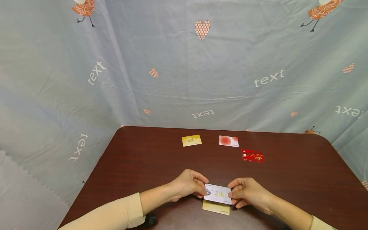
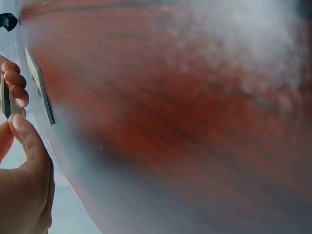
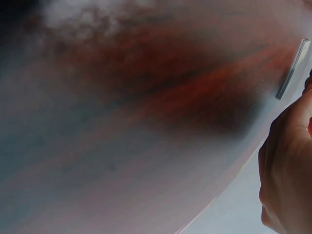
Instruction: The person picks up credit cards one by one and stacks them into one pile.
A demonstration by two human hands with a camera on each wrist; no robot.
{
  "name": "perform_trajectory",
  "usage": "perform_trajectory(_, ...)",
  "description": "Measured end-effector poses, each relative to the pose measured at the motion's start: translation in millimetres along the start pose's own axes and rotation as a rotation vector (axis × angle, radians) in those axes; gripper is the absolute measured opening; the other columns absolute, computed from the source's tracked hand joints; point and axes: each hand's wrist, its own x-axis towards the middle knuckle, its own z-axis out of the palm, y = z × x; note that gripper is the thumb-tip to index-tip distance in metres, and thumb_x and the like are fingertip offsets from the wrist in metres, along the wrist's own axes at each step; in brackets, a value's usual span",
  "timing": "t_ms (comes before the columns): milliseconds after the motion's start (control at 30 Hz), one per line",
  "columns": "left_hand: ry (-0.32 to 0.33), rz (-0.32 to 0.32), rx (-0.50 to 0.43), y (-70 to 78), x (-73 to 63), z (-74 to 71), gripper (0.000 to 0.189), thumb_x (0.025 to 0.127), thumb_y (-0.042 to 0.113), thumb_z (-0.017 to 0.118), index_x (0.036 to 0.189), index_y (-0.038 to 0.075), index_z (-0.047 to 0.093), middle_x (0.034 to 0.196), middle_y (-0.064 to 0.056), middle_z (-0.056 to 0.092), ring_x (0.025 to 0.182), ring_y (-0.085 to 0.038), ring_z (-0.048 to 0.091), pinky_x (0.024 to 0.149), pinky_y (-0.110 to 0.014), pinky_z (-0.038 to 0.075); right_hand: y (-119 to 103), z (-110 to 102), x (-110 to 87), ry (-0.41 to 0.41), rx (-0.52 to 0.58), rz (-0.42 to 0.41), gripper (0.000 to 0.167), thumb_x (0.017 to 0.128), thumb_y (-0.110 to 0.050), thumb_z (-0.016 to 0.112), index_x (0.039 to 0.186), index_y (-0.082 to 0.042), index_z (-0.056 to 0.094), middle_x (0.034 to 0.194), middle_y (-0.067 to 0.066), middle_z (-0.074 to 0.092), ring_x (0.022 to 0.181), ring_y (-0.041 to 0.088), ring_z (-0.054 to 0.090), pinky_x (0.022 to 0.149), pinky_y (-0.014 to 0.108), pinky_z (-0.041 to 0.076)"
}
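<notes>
Between pinching hands point(image 1: 188, 186) point(image 1: 250, 193), white card point(image 1: 214, 195), printed face point(image 1: 219, 193) in head view only

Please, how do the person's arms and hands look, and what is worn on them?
The left sleeve, pale cream, ends partway along the forearm; little of the right sleeve shows, in a similar colour. The left hand and right hand are bare: no gloves or rings are visible.

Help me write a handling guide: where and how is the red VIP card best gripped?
Probably its short right edge, from the right: the red VIP card lies flat and thin on the table, so tip that edge up, then pinch. Nothing lies beside that edge; the white-and-red card sits off its far left corner.
</notes>
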Motion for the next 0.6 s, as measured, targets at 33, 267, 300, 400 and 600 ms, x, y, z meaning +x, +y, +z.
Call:
perform_trajectory(33,0.0,-0.002,0.001,-0.6,-0.2,0.3,0.037,0.08,-0.02,0.075,0.115,-0.013,0.069,0.074,-0.006,0.067,0.062,-0.013,0.065,0.06,-0.024,0.06,0.1,0.4,-0.1,0.001,-0.003,-0.001,0.042,0.095,-0.006,0.075,0.125,0.012,0.053,0.09,0.012,0.068,0.076,0.019,0.068,0.065,0.029,0.062)
perform_trajectory(267,-0.003,-0.024,0.024,-6.1,-2.6,1.4,0.033,0.08,-0.022,0.075,0.111,-0.011,0.07,0.074,-0.009,0.068,0.06,-0.013,0.066,0.059,-0.025,0.061,2.1,2.7,-1.4,-0.01,-0.015,0.009,0.041,0.093,-0.005,0.076,0.123,0.013,0.054,0.089,0.013,0.068,0.074,0.018,0.069,0.064,0.029,0.062)
perform_trajectory(300,-0.005,-0.026,0.028,-6.9,-3.1,1.7,0.033,0.08,-0.022,0.075,0.11,-0.01,0.07,0.074,-0.009,0.068,0.06,-0.013,0.066,0.059,-0.025,0.061,3.4,3.3,-1.6,-0.012,-0.018,0.014,0.04,0.093,-0.004,0.076,0.122,0.012,0.054,0.089,0.013,0.068,0.074,0.018,0.069,0.064,0.029,0.063)
perform_trajectory(400,-0.004,-0.031,0.043,-8.2,-4.8,3.5,0.032,0.079,-0.023,0.075,0.108,-0.01,0.071,0.074,-0.009,0.068,0.06,-0.013,0.066,0.058,-0.025,0.061,5.8,5.3,-2.4,-0.007,-0.035,0.026,0.037,0.092,-0.003,0.076,0.12,0.011,0.056,0.088,0.013,0.067,0.073,0.019,0.069,0.064,0.031,0.063)
perform_trajectory(600,0.011,-0.014,0.064,-7.3,-6.2,7.8,0.032,0.076,-0.025,0.072,0.104,-0.01,0.071,0.071,-0.009,0.066,0.058,-0.014,0.066,0.054,-0.023,0.059,7.7,8.1,-1.3,0.03,-0.099,0.008,0.028,0.092,-0.001,0.075,0.113,0.01,0.061,0.085,0.013,0.067,0.07,0.019,0.07,0.061,0.031,0.063)
